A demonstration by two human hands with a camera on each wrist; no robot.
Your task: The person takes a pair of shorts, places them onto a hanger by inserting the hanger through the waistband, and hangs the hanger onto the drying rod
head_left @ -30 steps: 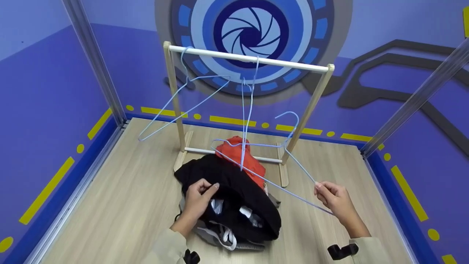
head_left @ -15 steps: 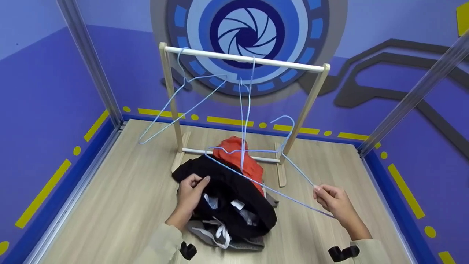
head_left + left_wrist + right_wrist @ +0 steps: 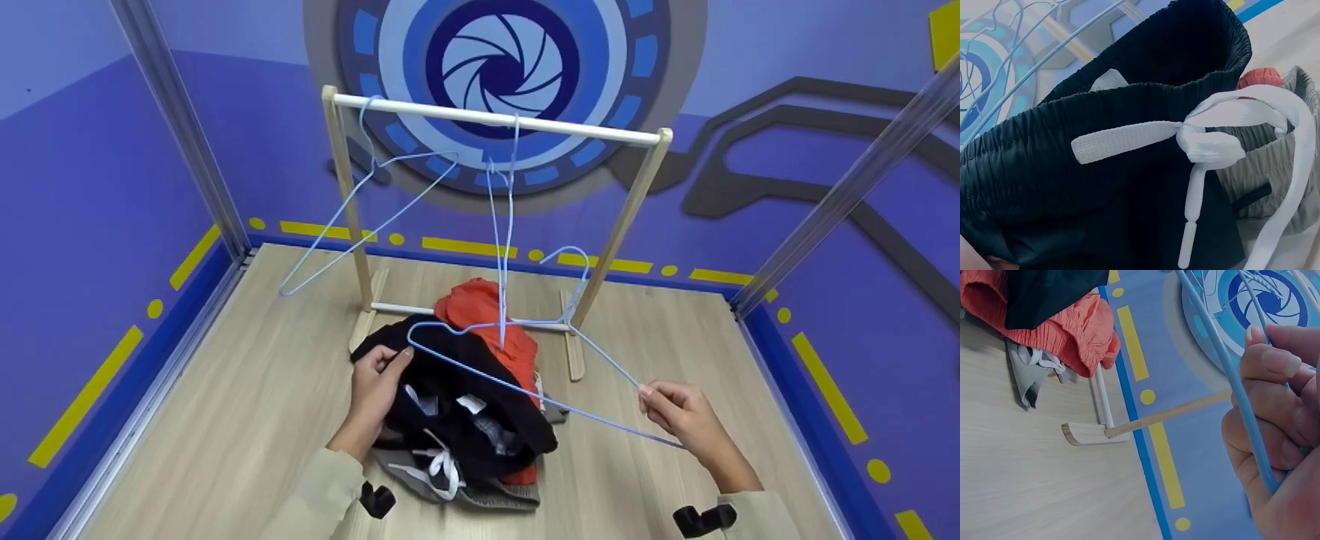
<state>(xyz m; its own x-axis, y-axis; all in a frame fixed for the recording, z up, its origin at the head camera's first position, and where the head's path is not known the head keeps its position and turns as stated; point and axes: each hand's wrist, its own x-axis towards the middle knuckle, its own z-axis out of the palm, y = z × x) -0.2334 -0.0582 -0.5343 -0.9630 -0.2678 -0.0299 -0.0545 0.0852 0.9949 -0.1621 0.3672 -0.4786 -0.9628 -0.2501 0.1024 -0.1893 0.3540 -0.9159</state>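
My left hand [image 3: 373, 386] pinches the waistband of black shorts [image 3: 450, 379] at their left side, and the opening gapes with pale labels inside. In the left wrist view the gathered black waistband [image 3: 1072, 124] fills the middle, and a knotted white drawstring [image 3: 1129, 140] hangs across it. My right hand [image 3: 679, 416] grips one end of a light blue wire hanger [image 3: 538, 395]. The hanger's free end lies over the shorts' waist, near my left fingertips; whether it touches the cloth I cannot tell. Curled fingers around the blue wire [image 3: 1224, 354] show in the right wrist view.
Beneath and behind the shorts lie a red garment [image 3: 480, 296] and a grey garment [image 3: 495, 495]. A wooden rack [image 3: 585, 130] stands behind the pile, bearing a blue hanger [image 3: 330, 225] at left and another [image 3: 514, 195] mid-rail. Blue walls [image 3: 82, 187] enclose the table.
The held hanger has come down and to the left, its free end now over the shorts' waist. My left hand has shifted left and slightly up with the waistband, uncovering more red below.
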